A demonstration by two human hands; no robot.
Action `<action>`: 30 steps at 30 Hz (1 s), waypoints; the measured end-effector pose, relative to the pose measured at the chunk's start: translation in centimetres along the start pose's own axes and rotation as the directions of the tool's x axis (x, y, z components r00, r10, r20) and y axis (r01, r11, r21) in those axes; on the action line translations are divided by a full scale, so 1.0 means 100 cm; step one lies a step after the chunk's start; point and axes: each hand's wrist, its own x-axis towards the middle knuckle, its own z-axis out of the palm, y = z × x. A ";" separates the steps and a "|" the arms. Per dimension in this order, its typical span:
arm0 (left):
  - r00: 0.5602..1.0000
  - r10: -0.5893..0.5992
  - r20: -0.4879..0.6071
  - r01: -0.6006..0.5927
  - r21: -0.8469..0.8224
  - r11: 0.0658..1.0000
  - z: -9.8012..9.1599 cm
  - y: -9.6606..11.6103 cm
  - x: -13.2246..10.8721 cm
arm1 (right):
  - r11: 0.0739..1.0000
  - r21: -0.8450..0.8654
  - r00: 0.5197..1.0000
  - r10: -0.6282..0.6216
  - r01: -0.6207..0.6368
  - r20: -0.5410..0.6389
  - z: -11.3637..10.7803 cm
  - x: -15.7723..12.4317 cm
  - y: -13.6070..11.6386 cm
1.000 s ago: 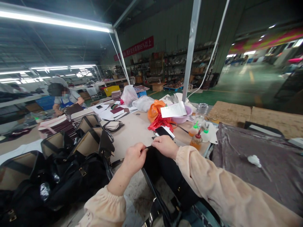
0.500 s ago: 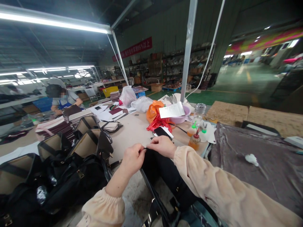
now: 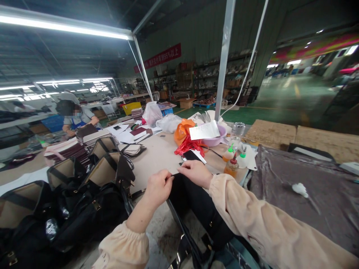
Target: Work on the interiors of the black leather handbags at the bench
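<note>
A black handbag (image 3: 193, 201) with gold-coloured fittings stands in front of me at the table's near edge, its mouth facing up. My left hand (image 3: 159, 186) pinches the bag's top edge at its far corner, thumb against fingers. Close beside it, my right hand (image 3: 196, 172) grips the same edge between thumb and fingertips. The fingertips of both hands almost meet. My right forearm covers part of the bag's right side. Just beyond my right hand lies a dark phone (image 3: 192, 156).
Several black bags (image 3: 98, 209) with beige insides crowd the left. Behind them are stacked panels (image 3: 67, 151) and a seated co-worker (image 3: 80, 117). Bottles (image 3: 231, 168) of orange liquid, a purple basin (image 3: 214, 140) and plastic bags (image 3: 183, 132) stand ahead. A metal post (image 3: 224, 63) rises behind them.
My right hand has shifted slightly right along the bag's edge, widening the small gap between the hands. Both hands keep their pinch, and the view has moved a little.
</note>
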 end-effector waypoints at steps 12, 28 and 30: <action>1.000 -0.006 -0.002 0.006 -0.012 1.000 0.000 0.001 -0.001 | 0.922 -0.386 0.990 -0.033 -0.024 -0.139 0.004 0.003 0.006; 1.000 -0.018 -0.001 0.018 -0.025 1.000 0.000 0.000 -0.003 | 0.890 -0.265 0.929 -0.358 0.370 0.096 0.000 -0.009 -0.004; 1.000 -0.014 -0.003 0.014 -0.025 1.000 0.000 0.001 -0.003 | 0.874 -0.341 0.938 -0.328 0.347 0.115 -0.001 -0.006 -0.002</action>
